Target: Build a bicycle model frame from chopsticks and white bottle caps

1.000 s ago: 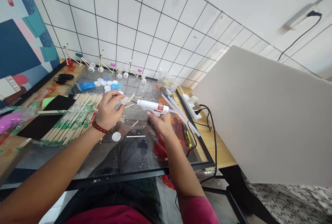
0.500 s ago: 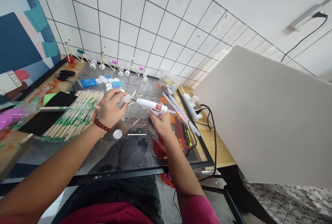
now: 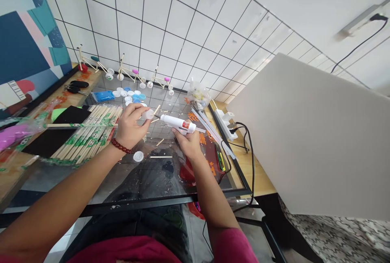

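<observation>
My left hand pinches a white bottle cap between thumb and fingers. A short wooden stick piece shows just beyond the cap; whether the two touch I cannot tell. My right hand is wrapped round the handle of a white glue gun, with a clear glue stick poking out of its back. The nozzle points left and is at the cap's edge. Below my hands another white cap and a thin wooden stick lie on the dark glossy tabletop.
Bundled wrapped chopsticks lie at the left, loose caps further back. Small stick-and-cap models stand along the wall grid. Glue sticks, a cutter knife and a power strip are at the right, beside a large pale panel.
Almost nothing differs. Both hands keep the cap and the glue gun in nearly the same place, and the view has shifted very slightly.
</observation>
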Demonstrator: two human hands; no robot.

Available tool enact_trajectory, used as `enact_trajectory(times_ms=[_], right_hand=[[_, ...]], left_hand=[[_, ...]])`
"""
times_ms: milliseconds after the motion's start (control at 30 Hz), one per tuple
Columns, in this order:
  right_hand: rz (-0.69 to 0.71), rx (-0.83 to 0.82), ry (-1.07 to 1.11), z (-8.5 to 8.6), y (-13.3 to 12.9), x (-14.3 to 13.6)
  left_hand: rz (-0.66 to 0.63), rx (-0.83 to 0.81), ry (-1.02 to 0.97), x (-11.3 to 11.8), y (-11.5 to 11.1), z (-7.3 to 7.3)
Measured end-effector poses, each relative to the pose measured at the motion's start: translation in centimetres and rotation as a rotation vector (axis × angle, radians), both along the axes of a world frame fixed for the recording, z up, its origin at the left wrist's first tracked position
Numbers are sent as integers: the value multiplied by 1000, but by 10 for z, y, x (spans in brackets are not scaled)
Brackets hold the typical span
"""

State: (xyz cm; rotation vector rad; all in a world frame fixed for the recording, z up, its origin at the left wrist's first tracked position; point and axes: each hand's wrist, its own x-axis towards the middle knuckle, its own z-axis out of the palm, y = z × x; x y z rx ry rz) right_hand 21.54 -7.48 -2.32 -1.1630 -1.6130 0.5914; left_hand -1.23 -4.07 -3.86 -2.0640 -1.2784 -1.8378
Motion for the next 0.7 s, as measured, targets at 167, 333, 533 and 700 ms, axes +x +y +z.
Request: enact_trajectory(times_ms=[167,333,533,700], right_hand=[[-37,-21,72,-5,4,-1],[-9,-121,364,-9,9,-6],[-17,-239,522,-6,12,-9],[19,-196,553,-8,15,-14]], left_hand=[[-95,-231,-177,3,-4,6],[-435,-735,-662,11,-8,15],[-566,-1022,-962,15,-11,23],[-594,-1105,-931,16,-14,24]])
